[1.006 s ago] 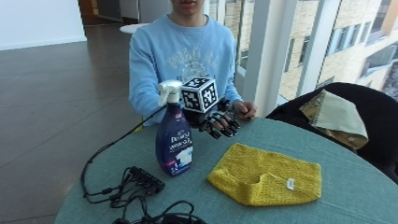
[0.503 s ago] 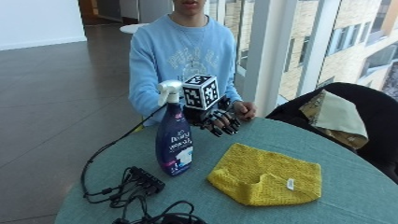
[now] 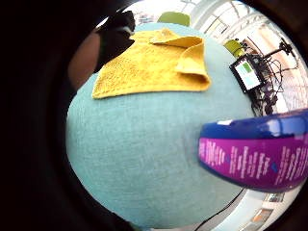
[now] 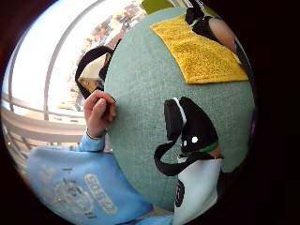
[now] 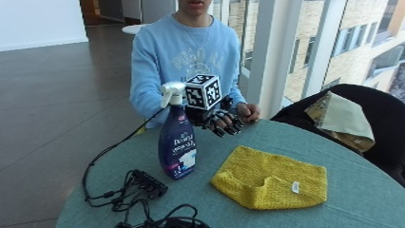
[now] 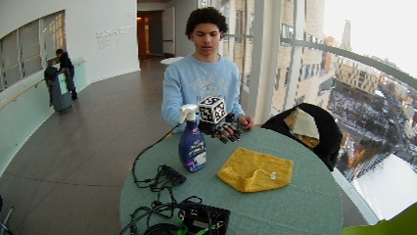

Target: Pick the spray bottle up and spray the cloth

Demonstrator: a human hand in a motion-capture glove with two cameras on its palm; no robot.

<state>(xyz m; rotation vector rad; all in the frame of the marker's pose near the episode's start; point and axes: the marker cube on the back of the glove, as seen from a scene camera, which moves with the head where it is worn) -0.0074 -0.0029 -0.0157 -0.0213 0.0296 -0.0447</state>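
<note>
So there's a tall blue plastic spray bottle (image 5: 177, 145) with a white trigger head and purple label, standing upright on the round teal fabric-covered table (image 5: 354, 190). At about 4 o'clock from it lies a folded yellow waffle-knit cloth (image 5: 272, 183), near but not touching. The black-gloved right hand (image 5: 221, 121) hovers just behind the bottle, around 1 o'clock, fingers relaxed and spread, gripping nothing. The bare left hand (image 5: 248, 112) rests on the table edge, curled into a fist.
</note>
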